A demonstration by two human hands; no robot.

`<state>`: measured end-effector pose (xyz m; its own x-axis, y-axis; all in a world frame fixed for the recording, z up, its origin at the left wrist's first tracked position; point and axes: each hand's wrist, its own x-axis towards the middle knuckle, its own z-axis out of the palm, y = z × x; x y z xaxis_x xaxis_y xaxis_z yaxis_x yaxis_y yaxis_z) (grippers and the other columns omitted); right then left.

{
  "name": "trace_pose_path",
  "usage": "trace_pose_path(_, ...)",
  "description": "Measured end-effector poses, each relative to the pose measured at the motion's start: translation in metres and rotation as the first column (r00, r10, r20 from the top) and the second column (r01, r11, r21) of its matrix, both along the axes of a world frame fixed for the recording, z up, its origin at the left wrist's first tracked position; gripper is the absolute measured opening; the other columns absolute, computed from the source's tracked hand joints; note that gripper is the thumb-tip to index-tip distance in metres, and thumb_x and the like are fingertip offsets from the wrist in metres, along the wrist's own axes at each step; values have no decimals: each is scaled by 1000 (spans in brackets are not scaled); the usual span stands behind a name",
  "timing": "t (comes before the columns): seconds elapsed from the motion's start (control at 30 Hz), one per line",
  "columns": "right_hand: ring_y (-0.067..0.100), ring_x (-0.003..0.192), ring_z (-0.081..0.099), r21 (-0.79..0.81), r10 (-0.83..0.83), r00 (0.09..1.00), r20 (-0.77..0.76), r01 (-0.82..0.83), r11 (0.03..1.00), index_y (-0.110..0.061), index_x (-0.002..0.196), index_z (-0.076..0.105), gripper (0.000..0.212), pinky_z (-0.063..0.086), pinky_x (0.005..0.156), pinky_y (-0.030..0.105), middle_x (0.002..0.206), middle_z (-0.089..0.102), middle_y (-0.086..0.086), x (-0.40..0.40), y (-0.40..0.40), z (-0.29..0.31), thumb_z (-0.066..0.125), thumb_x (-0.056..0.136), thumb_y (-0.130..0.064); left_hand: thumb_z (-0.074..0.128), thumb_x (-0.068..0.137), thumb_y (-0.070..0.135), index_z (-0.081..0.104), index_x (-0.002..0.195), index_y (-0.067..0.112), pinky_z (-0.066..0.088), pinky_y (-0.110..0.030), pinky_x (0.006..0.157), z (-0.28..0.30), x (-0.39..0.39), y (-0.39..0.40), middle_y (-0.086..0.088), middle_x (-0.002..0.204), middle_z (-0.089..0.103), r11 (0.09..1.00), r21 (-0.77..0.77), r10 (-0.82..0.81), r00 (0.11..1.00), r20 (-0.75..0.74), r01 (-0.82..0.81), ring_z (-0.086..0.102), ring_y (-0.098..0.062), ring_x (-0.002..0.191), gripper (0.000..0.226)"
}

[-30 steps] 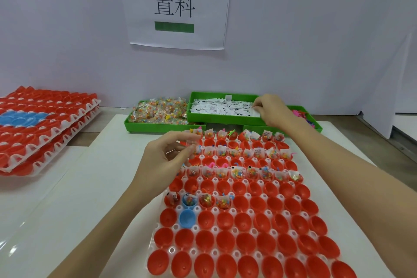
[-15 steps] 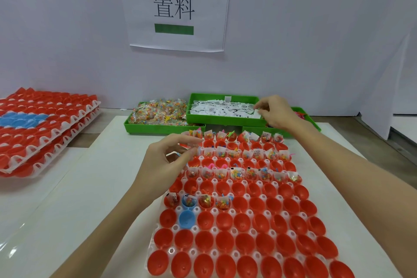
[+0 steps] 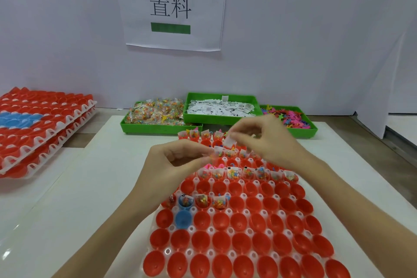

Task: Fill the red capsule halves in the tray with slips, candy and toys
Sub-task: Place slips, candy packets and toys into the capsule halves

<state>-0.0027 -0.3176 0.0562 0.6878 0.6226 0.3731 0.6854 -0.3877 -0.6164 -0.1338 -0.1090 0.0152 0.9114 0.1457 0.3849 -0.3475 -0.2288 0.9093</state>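
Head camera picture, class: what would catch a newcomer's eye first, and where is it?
First, the white plastic tray of glossy red capsule halves filling the near centre, its far rows already stuffed. Above it, the right hand pinches a small white paper slip beside the left hand. Behind stand three green plastic bins, and a white paper sign hangs on the wall.

Two bare forearms reach in from the bottom edge, with no sleeves, gloves, watch or rings visible; the left hand [image 3: 178, 162] and right hand [image 3: 268, 140] show short, unpainted fingernails, partly blurred
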Motion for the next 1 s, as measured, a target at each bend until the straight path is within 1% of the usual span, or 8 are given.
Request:
trace_pose_path(0.17,13,74,74,155,89,984,-152,-65,986,-18,97,78,7,61,68,28,82,76,-5,-50,0,-16,78,90,-19,86,81,15,81,103,24,61,-27,85,1,-5,-7,-3,105,78,999,23,-50,999,10,49,77,-21,92,25)
trace_pose_path(0.33,7,86,73,183,95,989,-116,-72,980,-21,97,79,9,58,78,22,89,76,-12,-62,-4,-20,73,93,-16,86,81,21,77,112,26,61,-26,83,3,-8,-9,-2,98,79,993,84,-83,996,-19,84,77,-20,92,33)
trace_pose_path(0.47,10,88,74,175,126,982,-140,-101,979,-20,98,79,10,60,81,27,90,77,-9,-63,-6,-18,72,94,-16,86,81,20,78,111,24,62,-28,82,4,-9,-12,0,99,80,991,90,-92,995,-23,94,77,-20,91,32)
trace_pose_path(0.67,16,75,74,184,162,970,-184,-128,975,-20,100,76,11,60,66,27,83,76,0,-45,-9,-4,66,99,-24,86,79,24,80,103,29,61,-23,80,5,-10,-10,-1,92,79,995,84,-56,998,-38,59,77,-18,87,26)
trace_pose_path(0.73,17,72,74,227,91,983,-157,-53,972,-16,103,73,14,60,60,28,83,76,1,-21,-12,0,61,102,-20,86,79,26,82,100,31,60,-21,79,4,-9,-9,1,91,79,995,86,-37,998,-56,42,77,-16,87,22)
trace_pose_path(0.83,19,73,73,260,-139,985,-98,160,952,-14,106,70,16,59,60,30,85,74,3,33,-21,-2,55,104,-14,85,79,28,82,96,34,60,-20,78,5,-9,-6,5,91,80,994,106,-19,998,-56,24,76,-14,86,18)
trace_pose_path(0.93,25,84,72,184,-410,907,-94,421,888,-10,109,70,17,61,77,40,94,74,12,89,-34,-13,54,103,-9,83,79,31,82,94,35,59,-17,78,6,-8,-4,7,92,80,994,107,-2,999,-45,7,76,-13,87,16)
trace_pose_path(1.0,27,95,71,-12,-536,844,-24,535,845,-3,109,74,17,56,94,39,103,75,15,121,-45,-21,60,100,-7,83,80,31,82,94,35,58,-15,77,6,-8,-2,8,91,79,994,107,11,999,-45,-6,75,-13,87,15)
